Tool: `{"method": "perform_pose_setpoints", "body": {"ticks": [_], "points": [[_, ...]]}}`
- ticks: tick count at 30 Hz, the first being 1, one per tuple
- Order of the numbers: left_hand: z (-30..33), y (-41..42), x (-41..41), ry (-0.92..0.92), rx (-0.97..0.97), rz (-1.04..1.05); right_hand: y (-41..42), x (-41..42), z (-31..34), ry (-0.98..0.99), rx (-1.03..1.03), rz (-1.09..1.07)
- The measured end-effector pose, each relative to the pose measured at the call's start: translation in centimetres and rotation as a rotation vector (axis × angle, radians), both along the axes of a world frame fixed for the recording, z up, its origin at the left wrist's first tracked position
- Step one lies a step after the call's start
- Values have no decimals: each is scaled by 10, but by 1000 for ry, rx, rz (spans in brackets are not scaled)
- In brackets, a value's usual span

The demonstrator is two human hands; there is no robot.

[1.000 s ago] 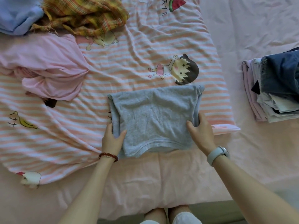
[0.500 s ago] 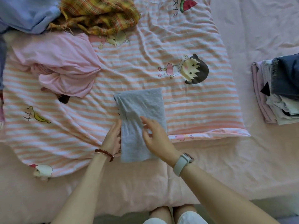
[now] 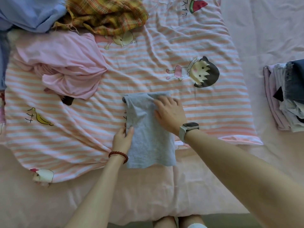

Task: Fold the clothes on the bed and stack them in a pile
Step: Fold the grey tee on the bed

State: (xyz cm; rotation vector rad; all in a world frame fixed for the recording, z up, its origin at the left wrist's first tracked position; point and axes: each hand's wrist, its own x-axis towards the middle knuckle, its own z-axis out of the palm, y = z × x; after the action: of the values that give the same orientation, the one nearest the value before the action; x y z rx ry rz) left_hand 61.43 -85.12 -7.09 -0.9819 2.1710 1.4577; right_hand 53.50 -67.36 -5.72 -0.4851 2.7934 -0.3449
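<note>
While the left hand pinches the grey garment's near-left edge to anchor it, the right hand lies flat on its far end (likely smoothing); the folded pile waits well right.

A wide bed covered by a wrinkled pale pink cotton sheet fills nearly the whole view. Over it lies a pink-and-white striped quilt printed with cartoon figures. Soft, even light falls across the creased fabric.
</note>
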Motion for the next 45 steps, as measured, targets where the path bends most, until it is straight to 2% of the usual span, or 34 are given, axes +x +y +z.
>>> {"method": "perform_pose_setpoints", "body": {"ticks": [1, 3, 6, 9, 12, 14, 16, 19, 21, 23, 28, 30, 32, 35, 37, 40, 42, 45], "points": [[4, -3, 5, -38, 87, -35, -3, -8, 2, 44, -49, -13], [9, -9, 21, -128, 171, -148, -11, -28, 5, -42, -99, 42], [11, -14, 40, -118, 91, -260, -24, -57, 10, -291, -47, 79], [22, -15, 46, -40, 147, -158, -25, -59, 18, -295, 9, 59], [43, -22, 48, 29, 222, -34, 3, -35, 35, -312, -219, -85], [60, -28, 49, 54, 417, 130, 34, -7, 55, -294, -487, -230], [75, -31, 47, 49, 693, 216, 66, 26, 77, -309, -711, -370], [96, -5, 48, -105, 1016, 205, 107, 77, 95, -374, -840, -587], [100, 27, 53, -197, 1088, 249, 135, 106, 94, -364, -870, -755], [96, 64, 59, -236, 1019, 264, 164, 130, 90, -300, -823, -883], [70, 182, 72, -213, 426, 53, 241, 167, 80, -202, -730, -1013], [56, 229, 73, -289, 389, 60, 274, 172, 77, -173, -723, -1021], [43, 269, 72, -433, 469, 160, 308, 171, 72, -176, -727, -982], [30, 318, 72, -504, 422, 83, 360, 167, 61, -189, -703, -880], [27, 349, 74, -411, 312, 59, 389, 167, 54, -183, -674, -860], [46, 390, 69, -67, 102, -41, 424, 164, 55, -98, -658, -882], [69, 414, 61, 121, 86, -52, 443, 158, 68, 18, -663, -871], [103, 438, 36, 296, 115, -33, 470, 138, 102, 220, -713, -859]]}}
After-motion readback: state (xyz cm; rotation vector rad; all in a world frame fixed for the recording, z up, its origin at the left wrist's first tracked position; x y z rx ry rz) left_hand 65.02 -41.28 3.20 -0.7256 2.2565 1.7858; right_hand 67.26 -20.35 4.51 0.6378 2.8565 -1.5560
